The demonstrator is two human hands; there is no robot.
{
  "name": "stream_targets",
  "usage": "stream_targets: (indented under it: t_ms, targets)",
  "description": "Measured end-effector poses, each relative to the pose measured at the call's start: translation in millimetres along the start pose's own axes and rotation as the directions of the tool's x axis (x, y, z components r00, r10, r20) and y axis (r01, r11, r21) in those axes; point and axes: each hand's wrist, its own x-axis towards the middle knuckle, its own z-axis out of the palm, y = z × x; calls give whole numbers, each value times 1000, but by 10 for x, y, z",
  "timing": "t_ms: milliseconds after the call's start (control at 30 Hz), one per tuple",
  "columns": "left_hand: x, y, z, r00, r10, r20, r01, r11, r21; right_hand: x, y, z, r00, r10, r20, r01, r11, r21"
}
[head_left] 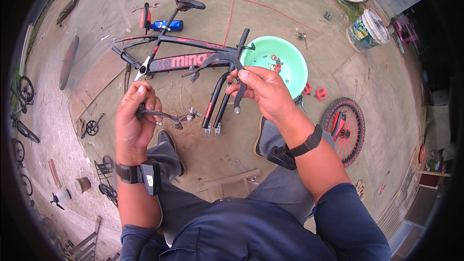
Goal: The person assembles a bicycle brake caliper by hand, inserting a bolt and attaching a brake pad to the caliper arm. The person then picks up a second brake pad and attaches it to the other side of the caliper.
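My left hand (134,128) is closed around one end of a dark bent metal arm (169,116) with a silver bolt at its far end. Pinched in my right hand (266,89) is a larger dark curved arm (217,57), with a silver bolt at its lower end. Both look like bicycle brake parts; the two are apart. Beyond my hands a black and red bicycle frame (179,64) lies on its side on the ground. Its saddle (188,3) points away from me, and its fork (216,101) reaches toward my feet.
A mint-green basin (299,63) holding small parts stands behind my right hand. To the right are red pedals (321,94), a wheel (355,133) and a bucket (362,34). A crankset (92,127) lies left; a blue bottle (169,25) is beyond the frame. Wood pieces (232,178) lie between my feet.
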Motion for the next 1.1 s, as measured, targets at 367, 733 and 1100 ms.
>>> stream_targets:
  t_ms: [367, 733, 1100]
  targets:
    - [-72, -192, 259, 972, -228, 56, 190, 904, 382, -20, 41, 55, 993, 59, 99, -45, 990, -135]
    - [-163, -212, 384, 928, -312, 205, 273, 942, 197, -59, -34, 53, 981, 61, 182, -33, 987, -155]
    - [-151, -183, 320, 928, -279, 248, 266, 960, 84, 2, 31, -18, 988, 16, 156, -8, 999, -52]
